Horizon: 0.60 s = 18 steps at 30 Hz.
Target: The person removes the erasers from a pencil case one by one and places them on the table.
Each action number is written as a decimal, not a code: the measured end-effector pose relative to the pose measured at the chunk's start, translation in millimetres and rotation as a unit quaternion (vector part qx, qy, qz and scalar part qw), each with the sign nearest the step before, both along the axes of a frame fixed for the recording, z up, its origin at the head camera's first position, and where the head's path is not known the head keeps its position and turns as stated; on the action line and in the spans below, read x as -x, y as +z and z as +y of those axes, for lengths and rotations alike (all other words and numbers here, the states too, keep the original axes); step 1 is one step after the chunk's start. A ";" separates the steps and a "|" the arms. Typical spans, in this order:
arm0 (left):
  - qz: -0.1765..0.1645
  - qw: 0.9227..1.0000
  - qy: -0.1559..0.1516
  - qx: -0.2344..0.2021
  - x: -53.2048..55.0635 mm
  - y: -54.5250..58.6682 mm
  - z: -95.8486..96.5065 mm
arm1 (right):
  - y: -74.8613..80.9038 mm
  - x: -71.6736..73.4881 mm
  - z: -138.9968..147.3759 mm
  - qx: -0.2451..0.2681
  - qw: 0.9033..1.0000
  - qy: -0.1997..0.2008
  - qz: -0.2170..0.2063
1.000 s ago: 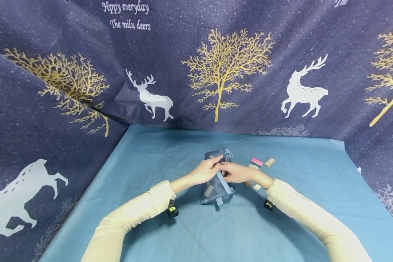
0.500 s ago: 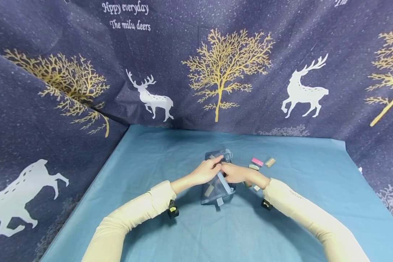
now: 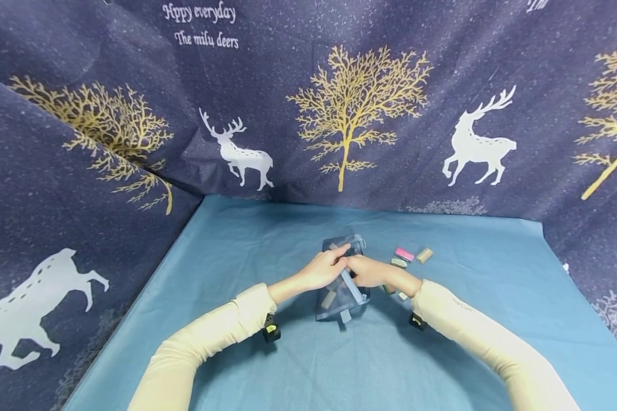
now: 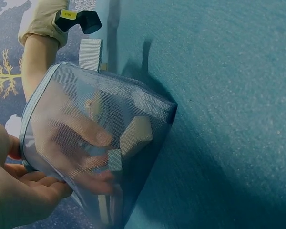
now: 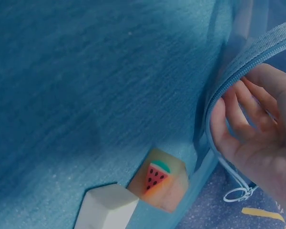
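A blue mesh zip pouch (image 3: 345,295) lies on the cloth, with several small blocks that look like erasers inside. My left hand (image 3: 323,269) pinches its zipped edge. Through the opening reaches my right hand (image 3: 367,270), seen behind the mesh in the left wrist view with fingers loosely bent and thumb apart. Close to those fingertips are a pale wedge-shaped eraser (image 4: 136,136) and a small bluish block (image 4: 115,161). The right wrist view shows the right fingers (image 5: 243,107) passing behind the zip edge (image 5: 229,76), a cord loop (image 5: 236,194) hanging from its end.
Right of the pouch lie a pink eraser (image 3: 403,254), a tan block (image 3: 424,255) and a pale green one (image 3: 398,262). Nearer the right wrist are a watermelon-print eraser (image 5: 157,181) and a white block (image 5: 107,207). A patterned dark curtain (image 3: 298,114) stands behind the blue cloth (image 3: 247,245).
My right hand and forearm have shifted slightly left, deeper into the pouch, mostly in the first half second. The left hand keeps its hold on the edge.
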State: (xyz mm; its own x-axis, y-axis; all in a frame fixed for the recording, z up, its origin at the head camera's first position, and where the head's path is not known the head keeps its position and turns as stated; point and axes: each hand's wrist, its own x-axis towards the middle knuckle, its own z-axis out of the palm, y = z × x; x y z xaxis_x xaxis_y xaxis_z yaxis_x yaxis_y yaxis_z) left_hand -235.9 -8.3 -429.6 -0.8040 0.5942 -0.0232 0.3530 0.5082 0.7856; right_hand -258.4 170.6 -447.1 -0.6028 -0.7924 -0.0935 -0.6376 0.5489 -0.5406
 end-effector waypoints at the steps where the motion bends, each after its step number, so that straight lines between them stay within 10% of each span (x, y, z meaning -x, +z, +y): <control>1: 0.002 1.000 0.000 0.001 0.1 -0.1 0.1 | 0.2 -0.1 -0.7 -0.001 1.000 0.000 -0.004; 18: 0.000 1.000 0.001 -0.004 -0.2 0.7 -0.1 | -4.7 2.9 2.7 0.003 1.000 0.007 -0.009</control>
State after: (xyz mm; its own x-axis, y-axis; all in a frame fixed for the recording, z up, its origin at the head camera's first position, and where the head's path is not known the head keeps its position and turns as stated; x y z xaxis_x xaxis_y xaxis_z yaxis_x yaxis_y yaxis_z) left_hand -235.7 -8.4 -428.9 -0.8050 0.5930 -0.0186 0.3515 0.5019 0.7903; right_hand -261.3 173.2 -451.8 -0.5898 -0.8014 -0.0994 -0.6349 0.5363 -0.5562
